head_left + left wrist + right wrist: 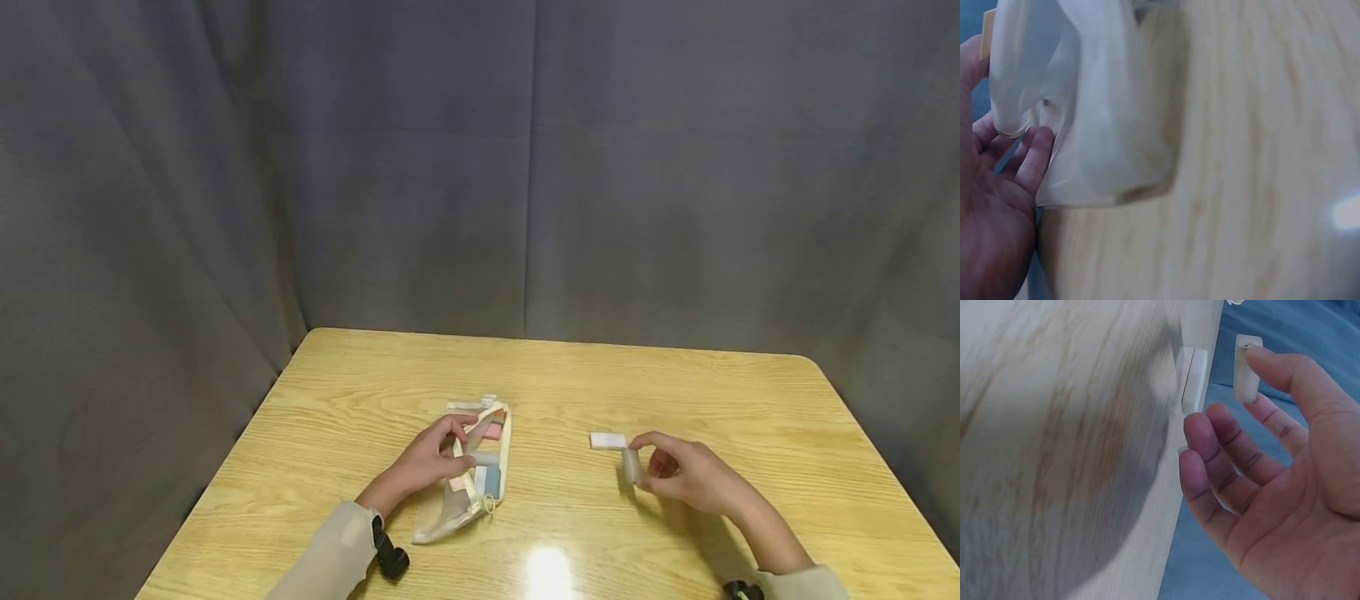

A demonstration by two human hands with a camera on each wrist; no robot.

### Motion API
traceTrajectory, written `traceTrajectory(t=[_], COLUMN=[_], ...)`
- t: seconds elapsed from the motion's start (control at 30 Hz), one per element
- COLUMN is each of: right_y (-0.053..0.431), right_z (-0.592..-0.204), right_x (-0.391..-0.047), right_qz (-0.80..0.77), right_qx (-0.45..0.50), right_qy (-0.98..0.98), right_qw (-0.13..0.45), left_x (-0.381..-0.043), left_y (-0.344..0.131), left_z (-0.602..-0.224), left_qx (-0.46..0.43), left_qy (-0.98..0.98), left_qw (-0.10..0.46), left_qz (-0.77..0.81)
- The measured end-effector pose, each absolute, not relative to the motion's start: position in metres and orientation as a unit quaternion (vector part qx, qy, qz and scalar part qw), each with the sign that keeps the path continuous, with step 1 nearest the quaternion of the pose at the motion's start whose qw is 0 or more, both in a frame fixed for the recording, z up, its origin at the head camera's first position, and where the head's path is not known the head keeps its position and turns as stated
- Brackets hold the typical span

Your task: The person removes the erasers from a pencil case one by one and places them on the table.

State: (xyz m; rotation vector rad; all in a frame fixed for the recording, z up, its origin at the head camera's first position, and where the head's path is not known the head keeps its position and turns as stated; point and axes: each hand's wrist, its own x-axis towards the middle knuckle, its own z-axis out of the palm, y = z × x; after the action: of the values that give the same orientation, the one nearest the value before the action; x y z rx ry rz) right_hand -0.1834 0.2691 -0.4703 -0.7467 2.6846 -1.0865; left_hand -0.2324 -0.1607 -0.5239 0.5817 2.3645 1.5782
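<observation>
My left hand (pixel 423 462) holds the left rim of a whitish see-through zip pouch (pixel 442 523), which lies on the table with its mouth parted. Inside show a pink block (pixel 492 431), a blue block (pixel 492 481) and a few pale ones. The left wrist view has the fingers against the pouch's thin mesh (pixel 1110 125). To the right, my right hand (pixel 693 477) pinches a small whitish eraser-like block (pixel 1247 378) between thumb and index finger, above the table; its other fingers are bent and hold nothing. Close beside it, a white block (pixel 607 440) lies flat on the table.
The wood-grain table (pixel 390 358) has rounded back corners. Dark grey curtains (pixel 420 167) hang behind it and along its sides. Light glares off the tabletop near the front middle. A yellowish pull loop (pixel 490 503) hangs at the pouch's near end.
</observation>
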Motion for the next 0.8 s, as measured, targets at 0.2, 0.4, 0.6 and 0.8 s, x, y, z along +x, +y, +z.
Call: traceTrajectory(t=[0.2, 0.4, 0.6, 0.8], right_y=[0.269, 0.269, 0.27, 0.271], right_z=[-0.471, -0.469, -0.473, -0.479], right_x=[-0.184, -0.185, -0.185, -0.189], right_qz=[-0.361, -0.36, -0.364, -0.35], right_qx=[-0.251, -0.244, -0.242, -0.256], right_qy=[0.895, 0.896, 0.895, 0.897], right_qw=[0.082, 0.09, 0.095, 0.086], left_x=[-0.231, -0.235, -0.233, -0.233], left_y=[-0.161, -0.16, -0.16, -0.16], left_z=[-0.52, -0.527, -0.527, -0.525], left_qx=[0.2, 0.2, 0.195, 0.199], left_qy=[0.807, 0.809, 0.812, 0.813], left_qw=[0.119, 0.117, 0.117, 0.115], left_qz=[0.543, 0.541, 0.537, 0.536])
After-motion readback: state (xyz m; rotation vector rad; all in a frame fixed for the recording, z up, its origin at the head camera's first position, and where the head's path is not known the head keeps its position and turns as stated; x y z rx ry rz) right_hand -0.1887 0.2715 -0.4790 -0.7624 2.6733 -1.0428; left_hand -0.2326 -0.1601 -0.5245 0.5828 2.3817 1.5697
